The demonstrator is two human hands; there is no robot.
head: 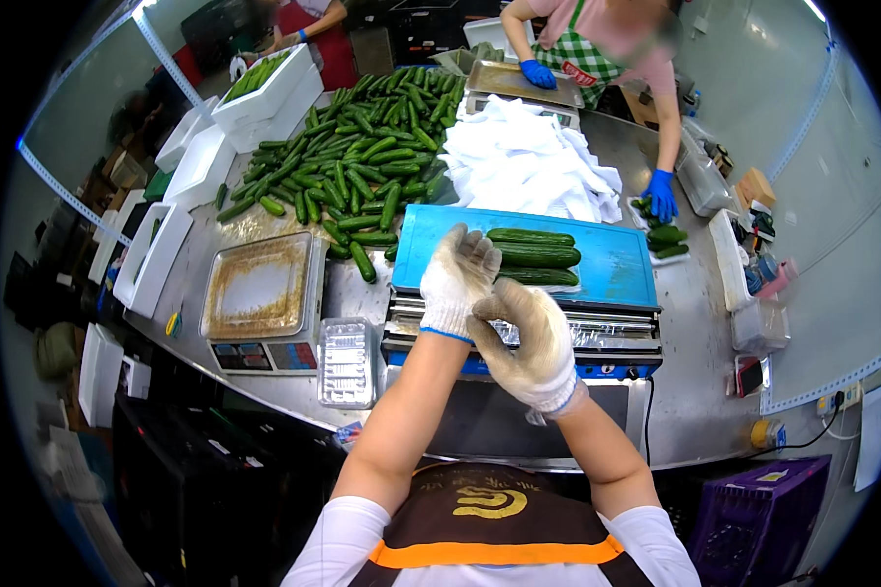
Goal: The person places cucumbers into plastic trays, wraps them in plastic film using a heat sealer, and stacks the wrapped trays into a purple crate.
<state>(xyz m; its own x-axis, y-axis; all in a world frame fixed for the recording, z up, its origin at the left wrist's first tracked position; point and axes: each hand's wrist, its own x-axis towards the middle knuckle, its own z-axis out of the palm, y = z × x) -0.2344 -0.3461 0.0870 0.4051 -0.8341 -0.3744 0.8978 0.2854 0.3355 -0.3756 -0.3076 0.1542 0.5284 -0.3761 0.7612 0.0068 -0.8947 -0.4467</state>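
My left hand (pixel 459 282), in a soiled white knit glove, is raised palm up with loosely curled fingers and nothing visible in it. Beside it, my right hand (pixel 532 348) wears a matching glove. Its thumb and fingers bend toward the left glove's cuff; whether they grip the knit is unclear. Just beyond my hands, three cucumbers (pixel 534 254) lie side by side over a pale tray, partly hidden by my right hand. They rest on the blue top plate (pixel 617 275) of a film-wrapping machine. Clear film (pixel 595 334) stretches across its front rollers.
A large heap of cucumbers (pixel 367 150) and a pile of white trays or pads (pixel 528 161) lie beyond. Left are a scale (pixel 260 286) and clear plastic trays (pixel 346 363). Opposite, a co-worker's blue-gloved hand (pixel 661 197) touches packed cucumbers (pixel 666 238). A power cord (pixel 647 418) hangs right.
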